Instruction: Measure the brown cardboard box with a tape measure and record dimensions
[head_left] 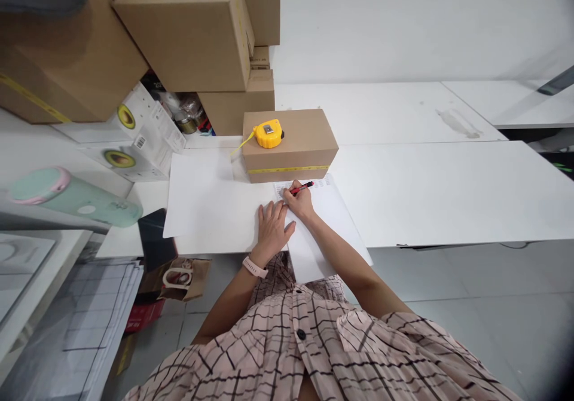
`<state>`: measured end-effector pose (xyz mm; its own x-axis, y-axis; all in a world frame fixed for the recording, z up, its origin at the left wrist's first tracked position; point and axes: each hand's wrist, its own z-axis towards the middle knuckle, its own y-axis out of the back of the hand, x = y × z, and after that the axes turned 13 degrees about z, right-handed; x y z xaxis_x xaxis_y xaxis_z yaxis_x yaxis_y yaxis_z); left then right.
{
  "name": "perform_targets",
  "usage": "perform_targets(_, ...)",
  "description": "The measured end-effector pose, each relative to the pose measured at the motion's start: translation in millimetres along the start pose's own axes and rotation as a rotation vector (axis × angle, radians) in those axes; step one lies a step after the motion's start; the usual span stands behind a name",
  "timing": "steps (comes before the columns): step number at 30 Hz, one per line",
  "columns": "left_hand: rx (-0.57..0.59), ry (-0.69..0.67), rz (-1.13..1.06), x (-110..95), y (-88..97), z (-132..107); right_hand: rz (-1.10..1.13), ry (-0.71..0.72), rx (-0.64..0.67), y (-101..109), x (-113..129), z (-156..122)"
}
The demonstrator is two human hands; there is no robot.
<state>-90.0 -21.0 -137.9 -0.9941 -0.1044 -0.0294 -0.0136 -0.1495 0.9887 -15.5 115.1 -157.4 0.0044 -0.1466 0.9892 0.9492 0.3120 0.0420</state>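
Note:
My right hand (299, 202) grips a red and black pen (301, 188) with its tip on a printed white sheet (332, 210) near the table's front edge. My left hand (272, 229) lies flat beside it, fingers stretched out, pressing down a larger white sheet (206, 207). A pale pink watch is on that wrist. Just beyond the pen stands a small cardboard box (289, 145) with yellow tape along its side. A yellow tape measure (268, 134) rests on top of the box, its blade pulled out a little to the left.
Stacked cardboard boxes (188, 36) and white cartons with avocado pictures (134, 138) crowd the table's back left. A mint-green bottle (72, 198) lies at the left. A dark tablet (155, 239) leans at the table edge above a brown paper bag (182, 276). The white table (448, 192) runs to the right.

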Motion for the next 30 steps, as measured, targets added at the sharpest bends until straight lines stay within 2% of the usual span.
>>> perform_targets(16,-0.010,0.007,-0.029,1,-0.8,1,0.017,0.027,0.003,-3,-4,2)
perform_targets(20,-0.028,0.008,-0.069,-1,-2.3,-2,0.043,0.060,-0.084,1,5,-3)
perform_targets(22,-0.044,0.012,-0.131,0,-5.4,-4,0.018,0.072,-0.117,18,12,-12)
perform_targets(24,-0.099,0.062,-0.245,8,-8.5,-1,-0.090,0.093,-0.118,45,16,-23)
perform_targets(25,-0.148,0.112,-0.318,15,-9.0,4,-0.176,0.128,-0.160,61,15,-28)
perform_targets(27,-0.274,0.249,-0.485,35,-6.7,22,-0.369,0.188,-0.185,94,9,-36)
perform_targets(30,-0.421,0.408,-0.781,70,4.3,66,-0.571,0.195,-0.112,128,-5,-39)
